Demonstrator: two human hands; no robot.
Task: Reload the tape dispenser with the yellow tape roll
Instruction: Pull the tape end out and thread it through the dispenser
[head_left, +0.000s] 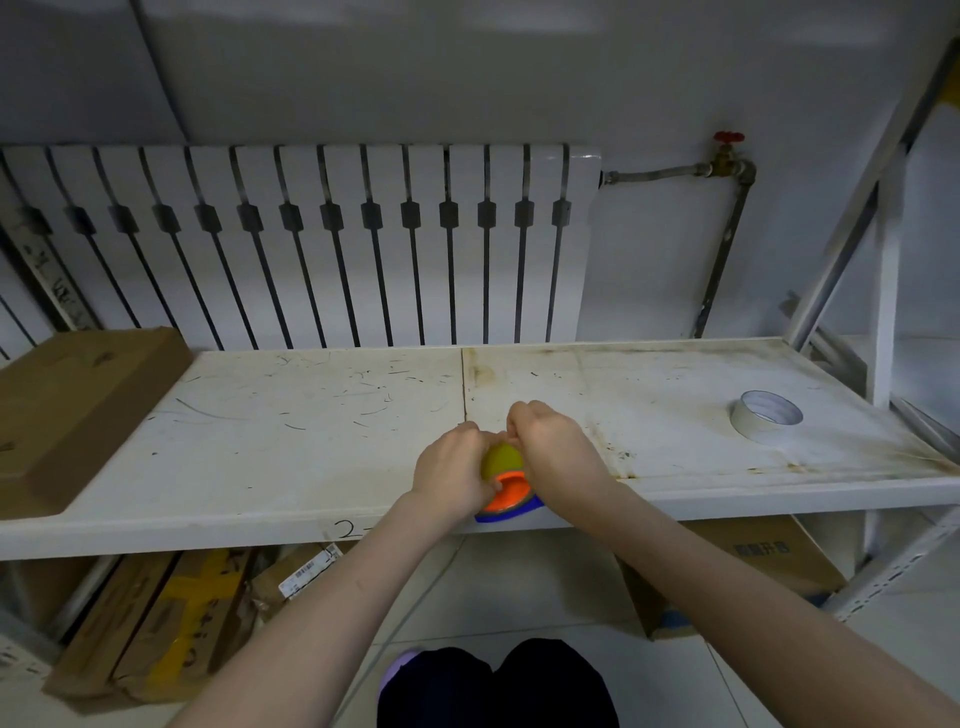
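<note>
The tape dispenser (511, 500), orange with a blue edge, is held between both hands at the front edge of the white shelf (311, 415). The yellow tape roll (501, 460) sits on the dispenser, seen between my hands. My left hand (452, 475) wraps around the left side of the dispenser and roll. My right hand (553, 449) is closed over the right side, fingers pinched at the roll's top. Most of the dispenser is hidden by the hands.
A roll of pale tape (768, 415) lies on the shelf at the right. A cardboard box (78, 410) lies on the shelf's left end. A radiator (311, 244) stands behind. More boxes (171, 623) lie under the shelf. A metal rack post (883, 312) rises at right.
</note>
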